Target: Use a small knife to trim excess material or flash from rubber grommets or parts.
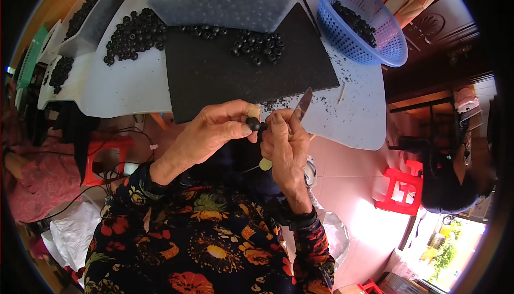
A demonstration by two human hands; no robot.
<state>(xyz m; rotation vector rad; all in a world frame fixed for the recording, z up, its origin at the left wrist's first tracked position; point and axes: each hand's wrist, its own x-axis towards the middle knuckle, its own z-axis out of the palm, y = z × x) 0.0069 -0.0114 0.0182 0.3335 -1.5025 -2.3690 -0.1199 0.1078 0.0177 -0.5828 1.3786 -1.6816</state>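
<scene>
Black rubber piece: 1 small round black piece [253,124], at the centre of the frame, pinched at the fingertips of the left hand and touching the right hand.
Left hand: left hand [214,130] comes in from the lower left, closed in a pinch on the black piece; a pale wrap shows on 1 fingertip.
Right hand: right hand [285,143] is closed around the handle of a small knife [303,104]; the handle itself is hidden in the fist.
Knife axis: blade runs up and slightly right from the right hand, toward the upper right of the frame, tip away from the person.
Key relation: the piece lies just left of the blade base, between the 2 hands; both hands touch it, the left carrying it, and the blade is just beside it.
Mat: black flat mat [246,72] on the white table [134,88], above the hands in the frame, with black crumbs near its lower right corner.
Loose stock: heap of black ring-shaped pieces [134,34] at upper left, a smaller heap [258,45] on the mat's upper edge.
Containers: translucent bin [222,2] at top centre, holding more black pieces; blue plastic basket [364,21] at upper right, partly filled with black pieces; 2 white trays [80,26] at far left.
Surroundings: red plastic stool [399,187] on the pink floor at lower right; another person, seated, at the right edge.
</scene>
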